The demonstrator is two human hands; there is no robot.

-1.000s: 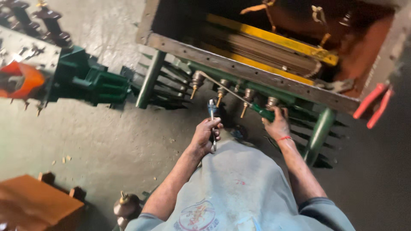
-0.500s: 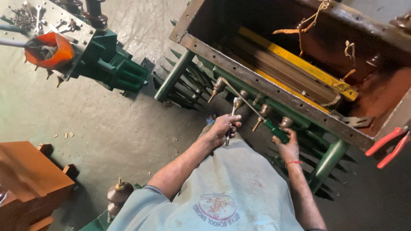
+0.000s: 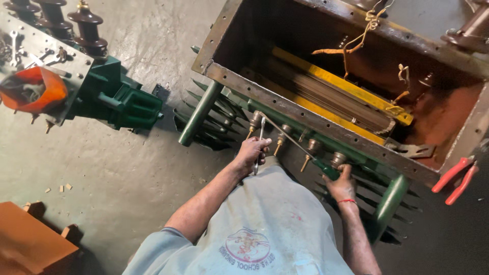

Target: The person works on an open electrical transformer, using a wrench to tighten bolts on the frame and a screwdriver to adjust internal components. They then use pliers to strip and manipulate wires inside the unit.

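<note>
Your left hand (image 3: 253,153) fingers wrap a spanner (image 3: 259,142); your right hand (image 3: 341,186) fingers grip a green-handled screwdriver (image 3: 300,149) at the transformer tank (image 3: 316,119).

A slim metal spanner (image 3: 261,140) stands nearly upright against the outer wall of the open tank, its upper end beside a brass bushing stud (image 3: 254,122) (one of a row along that green wall). A long screwdriver (image 3: 298,147) with a green handle slants from the same stud down to the right, its thin shaft crossing in front of the neighbouring studs.
</note>
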